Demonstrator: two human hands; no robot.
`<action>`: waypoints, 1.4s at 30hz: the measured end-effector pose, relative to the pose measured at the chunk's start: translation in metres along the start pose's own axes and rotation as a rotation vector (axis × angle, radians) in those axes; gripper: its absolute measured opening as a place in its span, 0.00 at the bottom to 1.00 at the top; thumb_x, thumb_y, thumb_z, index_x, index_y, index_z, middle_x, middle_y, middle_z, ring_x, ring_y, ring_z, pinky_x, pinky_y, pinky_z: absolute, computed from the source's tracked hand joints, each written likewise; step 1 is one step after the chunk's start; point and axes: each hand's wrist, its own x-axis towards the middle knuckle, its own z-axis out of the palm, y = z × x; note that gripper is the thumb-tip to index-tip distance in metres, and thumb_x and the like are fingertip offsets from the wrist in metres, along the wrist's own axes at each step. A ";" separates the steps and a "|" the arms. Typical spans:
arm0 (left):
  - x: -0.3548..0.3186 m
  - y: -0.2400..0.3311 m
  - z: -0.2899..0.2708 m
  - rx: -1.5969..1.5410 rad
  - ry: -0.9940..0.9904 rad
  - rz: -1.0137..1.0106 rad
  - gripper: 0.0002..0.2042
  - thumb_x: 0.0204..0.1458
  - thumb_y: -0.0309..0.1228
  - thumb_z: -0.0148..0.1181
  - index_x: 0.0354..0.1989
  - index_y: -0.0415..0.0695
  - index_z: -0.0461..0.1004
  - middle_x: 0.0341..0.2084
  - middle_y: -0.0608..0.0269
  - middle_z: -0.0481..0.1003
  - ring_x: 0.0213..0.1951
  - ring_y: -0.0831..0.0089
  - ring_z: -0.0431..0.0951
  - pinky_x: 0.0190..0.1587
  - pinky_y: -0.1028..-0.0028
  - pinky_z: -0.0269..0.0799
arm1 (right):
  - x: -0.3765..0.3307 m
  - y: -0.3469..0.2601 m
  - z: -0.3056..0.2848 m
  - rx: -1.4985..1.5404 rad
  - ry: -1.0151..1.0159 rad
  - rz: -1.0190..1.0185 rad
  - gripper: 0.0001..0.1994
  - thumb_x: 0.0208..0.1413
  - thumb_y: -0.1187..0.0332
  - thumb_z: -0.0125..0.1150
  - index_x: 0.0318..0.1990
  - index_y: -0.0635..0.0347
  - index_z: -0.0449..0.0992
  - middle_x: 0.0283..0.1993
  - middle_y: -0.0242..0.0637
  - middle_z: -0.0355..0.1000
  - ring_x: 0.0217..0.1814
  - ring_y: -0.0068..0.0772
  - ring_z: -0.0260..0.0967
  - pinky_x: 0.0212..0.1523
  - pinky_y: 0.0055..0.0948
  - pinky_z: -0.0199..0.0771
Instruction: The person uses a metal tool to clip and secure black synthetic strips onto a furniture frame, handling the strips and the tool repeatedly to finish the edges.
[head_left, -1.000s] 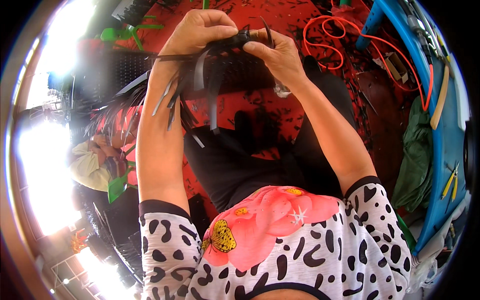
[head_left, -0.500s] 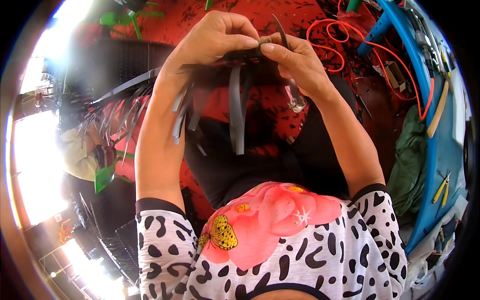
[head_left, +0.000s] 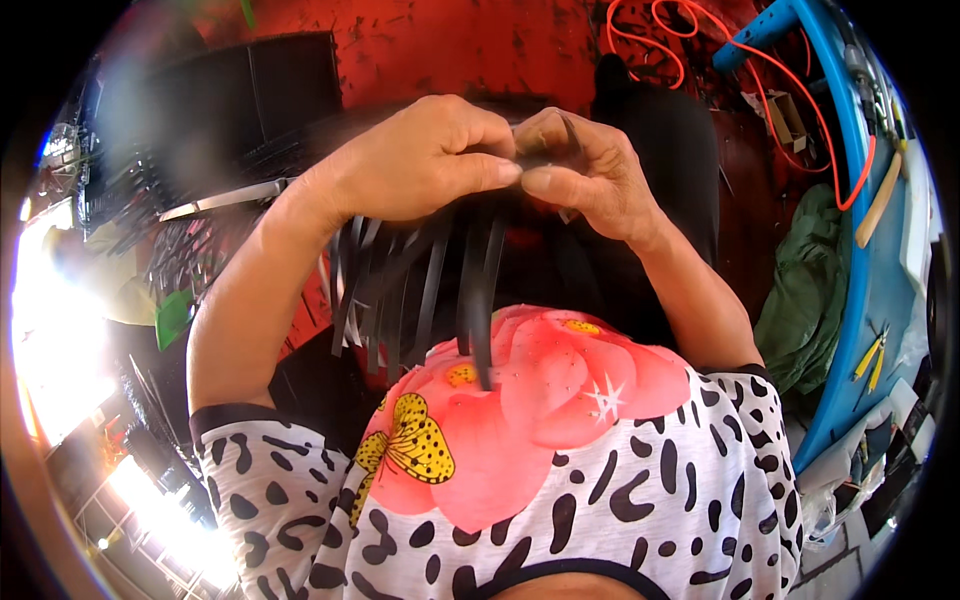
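Black strips (head_left: 486, 280): thin, flat and narrow, dark grey to black, with a dull sheen on some edges; they hang as a loose fringe of uneven lengths, the ends cut free.
Where the strips are: below and between the two hands, in front of the torso, the longest end overlapping the pink flower on the shirt (head_left: 600, 480) in this view.
Long axis: mostly up and down the picture, from the hands toward the torso; the longest strip is nearly straight, while several to its left lean with their lower ends leftward.
Free ends: pointing toward the wearer's body.
Curved piece: a dark, thin strip (head_left: 573, 135) arches up beside the right fingers.
Left hand (head_left: 425, 160): grip closed in a pinch, thumb nearly against the curled fingers, on the upper part of the strips; the exact pinched spot is hidden.
Right hand (head_left: 590, 180): grip drawn in, thumb below the bent fingers, dark material between them; its thumb tip is just beside the left one.
Worktop (head_left: 895, 290): blue, at the right, with yellow-handled pliers (head_left: 872, 362) lying on it.
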 end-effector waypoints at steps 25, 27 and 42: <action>0.036 -0.022 0.071 0.043 0.190 0.019 0.14 0.49 0.37 0.61 0.27 0.36 0.73 0.14 0.61 0.67 0.18 0.77 0.66 0.23 0.75 0.62 | -0.012 0.050 -0.042 0.387 0.265 0.032 0.09 0.51 0.66 0.58 0.35 0.62 0.74 0.31 0.28 0.71 0.27 0.13 0.66 0.19 0.13 0.53; 0.035 -0.017 0.070 0.020 0.215 0.042 0.13 0.49 0.36 0.60 0.27 0.36 0.73 0.15 0.56 0.70 0.18 0.72 0.68 0.23 0.73 0.64 | -0.009 0.048 -0.037 0.443 0.461 0.035 0.09 0.52 0.65 0.58 0.34 0.61 0.73 0.29 0.28 0.71 0.25 0.13 0.65 0.18 0.12 0.51; 0.037 -0.016 0.057 -0.036 0.088 -0.115 0.09 0.51 0.32 0.58 0.30 0.37 0.72 0.16 0.73 0.66 0.20 0.85 0.63 0.23 0.81 0.61 | -0.018 0.056 -0.036 0.486 0.279 0.284 0.11 0.53 0.72 0.53 0.45 0.59 0.71 0.24 0.21 0.62 0.18 0.10 0.54 0.17 0.12 0.47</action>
